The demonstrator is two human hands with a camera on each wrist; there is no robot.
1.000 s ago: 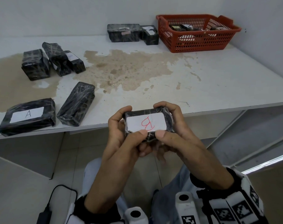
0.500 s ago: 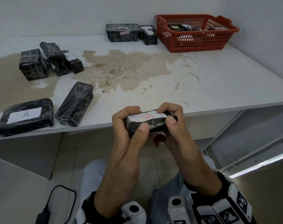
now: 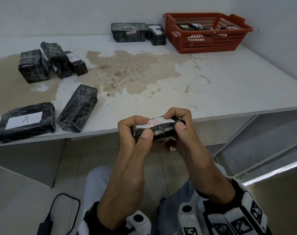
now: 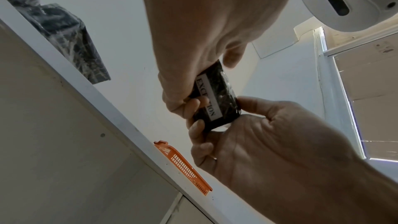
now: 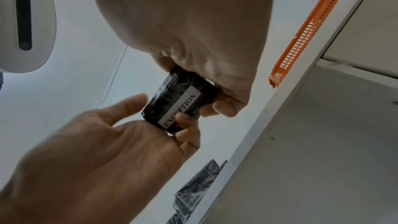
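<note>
Both hands hold a small black plastic-wrapped package [image 3: 161,132] in front of the table's front edge. My left hand [image 3: 143,128] grips its left end, thumb on the near side, fingers curled over the top. My right hand [image 3: 175,121] grips the right end the same way. A white label with a red letter B [image 3: 155,123] faces up, seen edge-on. In the wrist views the package's underside [image 4: 217,98] [image 5: 183,101] carries a strip label reading EXCEPTION, partly covered by a finger.
The white table [image 3: 212,82] has a large brown stain. An orange-red basket [image 3: 207,33] with packages stands at the back right, two black packages [image 3: 137,32] beside it. Several more lie at left, one labelled A [image 3: 25,122]. A charger cable [image 3: 47,223] lies on the floor.
The package has tipped away from me, so its B label now faces up instead of toward the camera. Both hands have risen slightly toward the table edge.
</note>
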